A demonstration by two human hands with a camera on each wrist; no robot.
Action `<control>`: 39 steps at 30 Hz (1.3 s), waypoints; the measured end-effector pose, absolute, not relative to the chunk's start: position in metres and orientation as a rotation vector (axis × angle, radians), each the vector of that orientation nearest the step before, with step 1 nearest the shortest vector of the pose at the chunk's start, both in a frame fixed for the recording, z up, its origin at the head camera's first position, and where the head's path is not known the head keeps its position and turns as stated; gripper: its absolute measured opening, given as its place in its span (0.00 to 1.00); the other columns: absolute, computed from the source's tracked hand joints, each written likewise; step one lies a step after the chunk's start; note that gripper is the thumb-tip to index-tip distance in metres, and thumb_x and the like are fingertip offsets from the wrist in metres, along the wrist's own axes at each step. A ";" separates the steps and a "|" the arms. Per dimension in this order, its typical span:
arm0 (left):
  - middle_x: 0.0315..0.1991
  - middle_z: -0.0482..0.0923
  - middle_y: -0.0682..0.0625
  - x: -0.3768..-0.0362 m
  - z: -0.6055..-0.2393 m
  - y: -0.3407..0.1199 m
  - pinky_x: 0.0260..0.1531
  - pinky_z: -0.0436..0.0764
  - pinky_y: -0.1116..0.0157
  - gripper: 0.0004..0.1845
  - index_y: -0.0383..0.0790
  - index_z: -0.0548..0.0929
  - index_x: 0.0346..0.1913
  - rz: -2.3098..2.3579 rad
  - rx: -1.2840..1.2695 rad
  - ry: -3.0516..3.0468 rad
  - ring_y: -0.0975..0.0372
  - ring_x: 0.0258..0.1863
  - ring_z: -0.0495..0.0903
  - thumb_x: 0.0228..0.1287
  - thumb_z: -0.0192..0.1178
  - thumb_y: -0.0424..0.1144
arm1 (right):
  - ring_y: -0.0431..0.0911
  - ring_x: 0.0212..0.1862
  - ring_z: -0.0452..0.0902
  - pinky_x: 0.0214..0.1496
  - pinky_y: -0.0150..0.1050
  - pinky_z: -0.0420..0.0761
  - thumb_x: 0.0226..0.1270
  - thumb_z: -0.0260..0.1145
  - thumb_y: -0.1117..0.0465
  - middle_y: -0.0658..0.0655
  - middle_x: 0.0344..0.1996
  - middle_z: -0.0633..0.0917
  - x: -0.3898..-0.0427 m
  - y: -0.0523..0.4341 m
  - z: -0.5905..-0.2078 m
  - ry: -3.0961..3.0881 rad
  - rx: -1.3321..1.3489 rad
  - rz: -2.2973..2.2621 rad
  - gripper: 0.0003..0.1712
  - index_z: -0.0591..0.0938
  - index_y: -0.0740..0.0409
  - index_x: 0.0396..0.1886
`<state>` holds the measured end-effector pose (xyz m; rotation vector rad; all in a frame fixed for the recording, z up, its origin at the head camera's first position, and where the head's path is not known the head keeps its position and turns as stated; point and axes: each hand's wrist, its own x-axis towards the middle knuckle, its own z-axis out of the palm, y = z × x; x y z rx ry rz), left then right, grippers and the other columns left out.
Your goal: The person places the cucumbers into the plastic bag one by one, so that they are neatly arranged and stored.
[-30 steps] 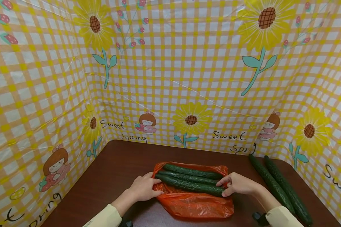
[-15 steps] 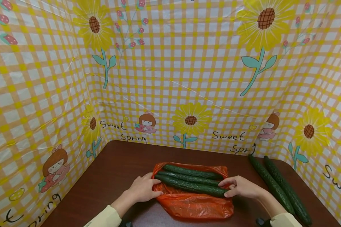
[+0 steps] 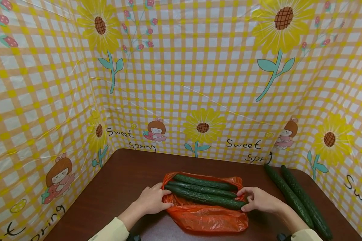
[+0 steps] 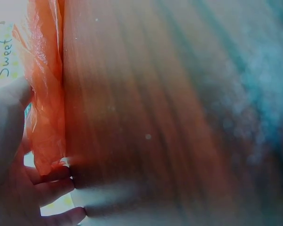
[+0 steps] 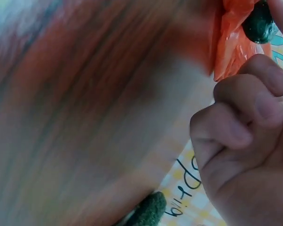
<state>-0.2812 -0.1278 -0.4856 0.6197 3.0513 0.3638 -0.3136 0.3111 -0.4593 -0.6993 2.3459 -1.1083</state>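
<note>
An orange plastic bag (image 3: 208, 217) lies flat on the brown table (image 3: 129, 174) with three long dark-green cucumbers on it. My left hand (image 3: 162, 199) holds the bag's left edge, fingers over it and thumb below; the left wrist view shows the bag (image 4: 43, 108) against my thumb and my curled fingers (image 4: 50, 188). My right hand (image 3: 244, 200) pinches the right end of the nearest cucumber (image 3: 205, 198) between thumb and forefinger. The right wrist view shows curled fingers (image 5: 245, 117), that cucumber's tip (image 5: 259, 23) and the bag's edge (image 5: 231, 44).
Two more cucumbers (image 3: 289, 195) (image 3: 307, 201) lie side by side on the table at the right, near the wall. A yellow checked sheet with sunflowers (image 3: 199, 83) walls in the table at the back and on both sides.
My right hand has slid a little to the right, and the nearest cucumber has shifted right with it. The left hand has stayed on the bag's left edge.
</note>
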 end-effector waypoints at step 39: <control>0.63 0.65 0.43 -0.282 -0.488 -0.127 0.55 0.64 0.42 0.31 0.58 0.78 0.56 0.347 0.581 3.071 0.52 0.62 0.66 0.54 0.52 0.69 | 0.33 0.12 0.49 0.15 0.35 0.54 0.61 0.64 0.49 0.43 0.09 0.60 -0.310 0.310 -0.467 2.529 -0.828 -0.930 0.26 0.70 0.62 0.12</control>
